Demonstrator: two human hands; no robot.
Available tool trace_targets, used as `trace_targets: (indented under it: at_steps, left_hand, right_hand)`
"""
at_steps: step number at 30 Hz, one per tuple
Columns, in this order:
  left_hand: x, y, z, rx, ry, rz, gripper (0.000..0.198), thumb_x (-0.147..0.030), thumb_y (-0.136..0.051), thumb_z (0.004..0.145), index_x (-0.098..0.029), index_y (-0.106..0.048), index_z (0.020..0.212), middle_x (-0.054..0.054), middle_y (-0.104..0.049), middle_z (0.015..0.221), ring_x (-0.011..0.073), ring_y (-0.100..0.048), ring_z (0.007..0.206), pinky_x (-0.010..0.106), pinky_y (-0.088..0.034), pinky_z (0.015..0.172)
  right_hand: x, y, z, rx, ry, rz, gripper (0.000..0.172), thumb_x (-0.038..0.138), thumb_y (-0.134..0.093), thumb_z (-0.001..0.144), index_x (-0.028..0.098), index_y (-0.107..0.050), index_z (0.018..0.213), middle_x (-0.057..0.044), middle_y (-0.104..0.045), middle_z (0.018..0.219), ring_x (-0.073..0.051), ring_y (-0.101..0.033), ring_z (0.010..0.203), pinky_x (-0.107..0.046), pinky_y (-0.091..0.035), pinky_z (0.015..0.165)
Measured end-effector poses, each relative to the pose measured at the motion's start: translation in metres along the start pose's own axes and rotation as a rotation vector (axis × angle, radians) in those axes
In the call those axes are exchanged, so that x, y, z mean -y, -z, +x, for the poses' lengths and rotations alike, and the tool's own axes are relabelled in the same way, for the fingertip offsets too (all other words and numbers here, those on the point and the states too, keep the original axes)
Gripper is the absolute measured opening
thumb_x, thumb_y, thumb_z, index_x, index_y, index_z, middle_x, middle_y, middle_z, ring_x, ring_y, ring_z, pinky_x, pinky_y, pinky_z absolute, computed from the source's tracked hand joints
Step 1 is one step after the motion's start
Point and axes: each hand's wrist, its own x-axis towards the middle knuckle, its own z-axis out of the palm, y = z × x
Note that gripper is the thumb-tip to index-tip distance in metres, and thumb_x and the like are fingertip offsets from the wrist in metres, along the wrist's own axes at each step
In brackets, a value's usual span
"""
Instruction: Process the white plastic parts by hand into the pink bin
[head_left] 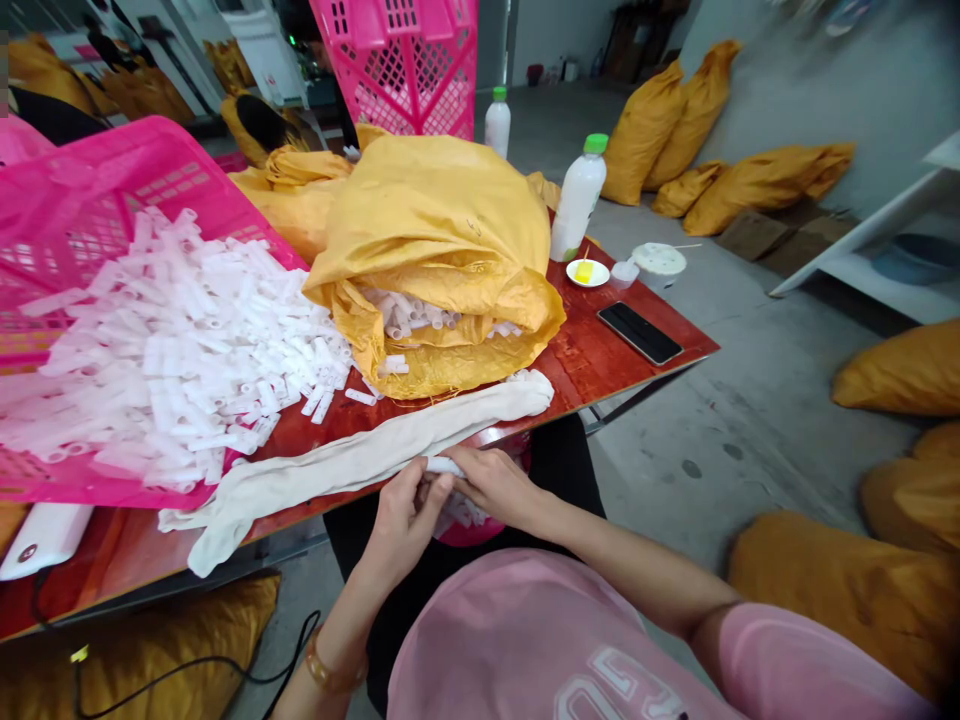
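While working at the table (pixel 600 360) edge, pinching a white tube (pixel 442 466) between left hand (pixel 401 520) and right hand (pixel 495 485), seemingly needing fine fingertip alignment.

Pink shirt (pixel 517 620) reads perhaps "OZO"

The red-brown table (pixel 592 360) carries a white cloth (pixel 360 460) stretched just beyond the fingers (pixel 429 492). Farther out sits a yellow sack (pixel 435 250) (mouth open); to their left a tipped pink crate (pixel 112 170) spills white plastic pieces (pixel 172 340); to their right lies a phone (pixel 640 333).
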Motion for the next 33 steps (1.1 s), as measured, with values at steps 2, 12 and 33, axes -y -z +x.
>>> trace_targets:
  at_steps: [2, 12, 33]
  left_hand:
    - [0.002, 0.006, -0.001, 0.054, -0.016, 0.028, 0.028, -0.041, -0.056, 0.096, -0.020, -0.052, 0.078, -0.004, -0.044, 0.065, 0.0126, -0.042, 0.060, 0.024, -0.035, 0.058]
    - [-0.001, 0.023, -0.004, 0.334, -0.058, -0.045, 0.022, -0.036, -0.053, 0.100, -0.019, -0.060, 0.086, -0.001, -0.054, 0.074, 0.0137, -0.047, 0.066, 0.024, -0.039, 0.063]
    - [0.007, 0.028, -0.007, 0.395, -0.024, -0.068, 0.028, -0.039, -0.059, 0.096, -0.017, -0.057, 0.078, -0.004, -0.044, 0.068, 0.0108, -0.039, 0.062, 0.022, -0.034, 0.058]
  right_hand:
    - [0.005, 0.014, 0.003, 0.126, 0.080, 0.124, 0.030, 0.032, -0.045, 0.105, 0.017, -0.058, 0.128, -0.012, -0.069, 0.117, -0.021, -0.065, 0.104, -0.031, -0.048, 0.090]
    - [0.008, 0.037, 0.026, 0.369, 0.195, 0.231, 0.028, 0.025, -0.053, 0.098, 0.018, -0.052, 0.071, 0.006, -0.044, 0.061, -0.010, -0.040, 0.056, -0.021, -0.030, 0.055]
    - [-0.003, -0.005, 0.012, 0.391, -0.052, 0.744, 0.043, 0.052, -0.050, 0.098, 0.016, -0.055, 0.076, 0.001, -0.059, 0.062, -0.011, -0.053, 0.052, -0.021, -0.043, 0.052]
